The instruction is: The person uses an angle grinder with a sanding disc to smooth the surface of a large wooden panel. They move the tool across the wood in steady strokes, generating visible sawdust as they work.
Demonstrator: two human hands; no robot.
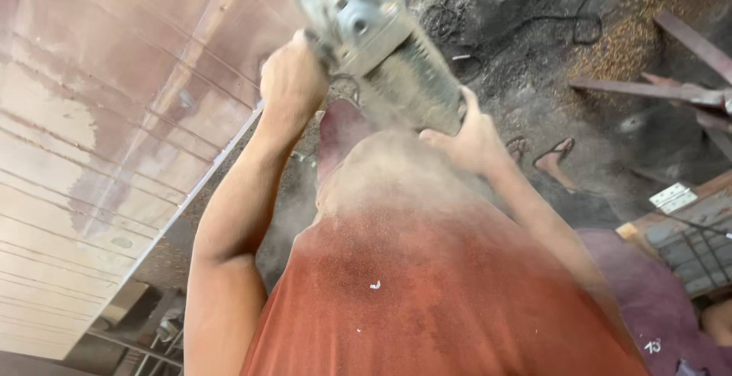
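I hold a grey, dust-coated power grinder (381, 40) in both hands at chest height. My left hand (291, 77) is closed around its side handle at the left. My right hand (465, 136) grips the rear of the tool's body. My dusty red shirt (427, 292) fills the lower middle of the view. To the left lies a large reddish-brown wooden panel (99, 139) with grooved lines and pale sanded patches.
Black cables (549, 17) snake over the dark, sawdust-strewn floor. A foot in a sandal (555, 156) shows below. Wooden strips (656, 90) lie at the right, and a metal hinge (672, 197) rests on a board at the right edge.
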